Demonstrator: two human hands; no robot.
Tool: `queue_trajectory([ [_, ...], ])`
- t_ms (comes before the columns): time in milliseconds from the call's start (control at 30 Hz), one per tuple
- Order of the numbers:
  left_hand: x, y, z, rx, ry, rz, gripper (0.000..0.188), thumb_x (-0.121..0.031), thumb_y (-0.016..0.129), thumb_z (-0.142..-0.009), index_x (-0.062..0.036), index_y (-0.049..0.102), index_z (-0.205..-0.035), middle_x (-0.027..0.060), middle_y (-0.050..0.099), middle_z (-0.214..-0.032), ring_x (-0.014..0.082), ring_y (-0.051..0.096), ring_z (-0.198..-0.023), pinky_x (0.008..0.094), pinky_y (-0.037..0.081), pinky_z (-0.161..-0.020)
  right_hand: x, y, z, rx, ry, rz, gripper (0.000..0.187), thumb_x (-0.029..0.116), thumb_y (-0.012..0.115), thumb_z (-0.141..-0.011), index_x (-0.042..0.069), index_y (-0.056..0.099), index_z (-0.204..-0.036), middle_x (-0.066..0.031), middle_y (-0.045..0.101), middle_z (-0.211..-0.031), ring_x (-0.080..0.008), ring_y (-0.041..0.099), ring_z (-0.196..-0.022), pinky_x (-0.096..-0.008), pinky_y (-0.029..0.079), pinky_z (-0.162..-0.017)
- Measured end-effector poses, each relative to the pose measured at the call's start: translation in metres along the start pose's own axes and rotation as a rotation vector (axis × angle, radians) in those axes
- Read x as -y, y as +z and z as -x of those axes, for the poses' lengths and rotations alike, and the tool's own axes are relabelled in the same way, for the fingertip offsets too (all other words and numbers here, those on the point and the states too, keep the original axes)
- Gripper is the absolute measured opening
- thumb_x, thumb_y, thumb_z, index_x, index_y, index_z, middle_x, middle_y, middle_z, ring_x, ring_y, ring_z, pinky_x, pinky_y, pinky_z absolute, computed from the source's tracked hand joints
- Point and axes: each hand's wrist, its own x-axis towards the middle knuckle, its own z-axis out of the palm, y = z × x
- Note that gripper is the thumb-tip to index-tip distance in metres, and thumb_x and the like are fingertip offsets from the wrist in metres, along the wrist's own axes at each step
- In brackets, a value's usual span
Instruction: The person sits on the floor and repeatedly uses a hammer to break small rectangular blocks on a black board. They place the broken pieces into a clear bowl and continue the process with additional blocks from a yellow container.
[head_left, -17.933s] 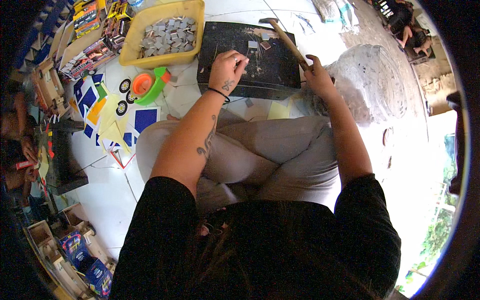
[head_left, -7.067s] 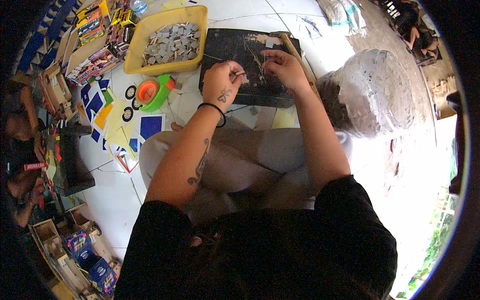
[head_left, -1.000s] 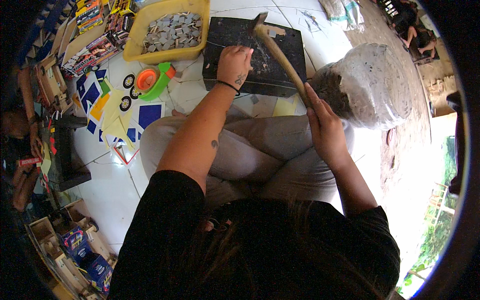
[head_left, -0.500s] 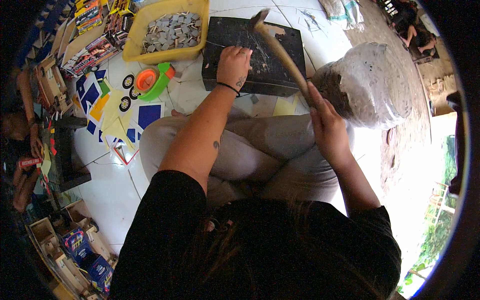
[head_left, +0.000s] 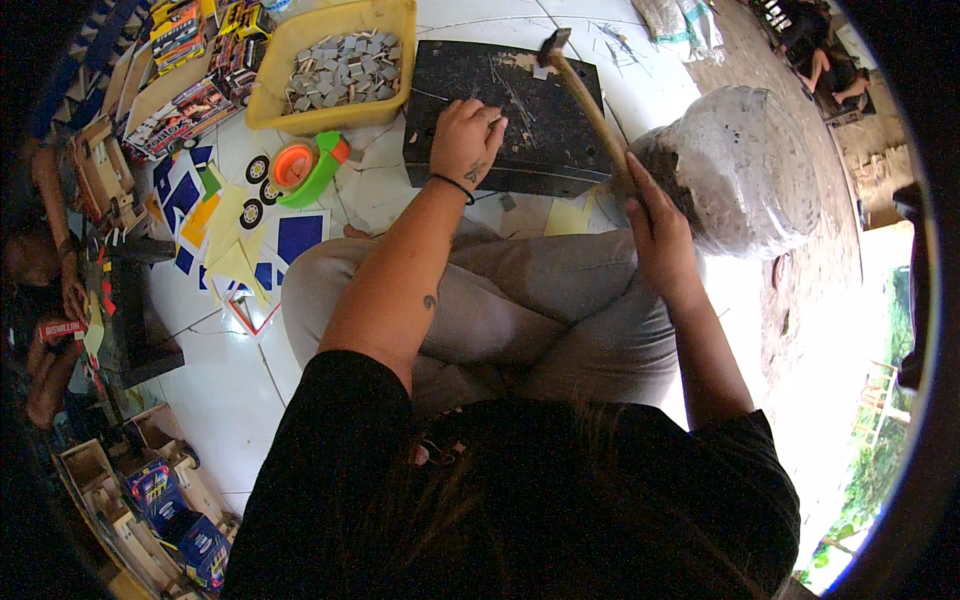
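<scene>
My right hand (head_left: 660, 235) is wrapped round the wooden handle of a hammer (head_left: 592, 112). Its metal head is up over the far right part of a low black box (head_left: 540, 178) in front of my crossed legs. On the box's top rests my left hand (head_left: 465, 140), thumb and fingers pressed together; whatever they pinch is too small or hidden to name. Thin nails (head_left: 512, 92) lie scattered on the black top beyond that hand. A small light grey piece (head_left: 541, 72) shows there too, near the hammer head.
Left of the box stands a yellow tub (head_left: 262, 95) of small grey squares and sticks. A green and orange tape dispenser (head_left: 322, 170), toy wheels (head_left: 252, 212) and paper scraps lie nearby. A plastic-wrapped bundle (head_left: 745, 170) sits right. Another person's hand (head_left: 73, 295) shows far left.
The hammer head has shifted right and slightly down. My left hand has moved a little left, its fingers still together. More of the box's top, with nails and a grey piece, now shows.
</scene>
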Motion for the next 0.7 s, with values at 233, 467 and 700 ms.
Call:
queue_trajectory([
  [233,0.007,-0.004,-0.002,-0.008,0.014,0.123,0.016,-0.011,0.068,-0.076,-0.0045,0.066,-0.091,0.0099,0.062,-0.085,0.0278,0.058,-0.082,0.0375,0.046,-0.078,-0.028,0.0,0.004,0.162,0.366,0.207,0.051,0.008,0.048,-0.089,0.01,0.035,-0.138,-0.0228,0.046,-0.12,-0.0407,0.05,-0.11,-0.0436,0.04,-0.094],
  [467,0.005,-0.011,-0.013,0.033,-0.175,0.221,0.018,-0.016,0.07,-0.077,-0.0049,0.066,-0.091,0.009,0.064,-0.083,0.022,0.061,-0.068,0.0322,0.049,-0.062,-0.019,0.004,-0.044,0.031,0.014,0.523,0.056,0.021,0.059,-0.082,0.014,0.04,-0.135,-0.018,0.048,-0.119,-0.0342,0.051,-0.107,-0.049,0.041,-0.091],
  [700,0.063,-0.05,-0.052,-0.273,-0.637,0.653,0.045,-0.022,0.078,-0.069,0.001,0.062,-0.103,0.0145,0.066,-0.088,0.0228,0.065,-0.082,0.0309,0.051,-0.073,-0.019,0.074,-0.201,0.255,0.077,0.598,0.042,0.033,0.063,-0.079,0.01,0.06,-0.113,-0.0128,0.059,-0.111,-0.0302,0.057,-0.104,-0.0469,0.043,-0.089],
])
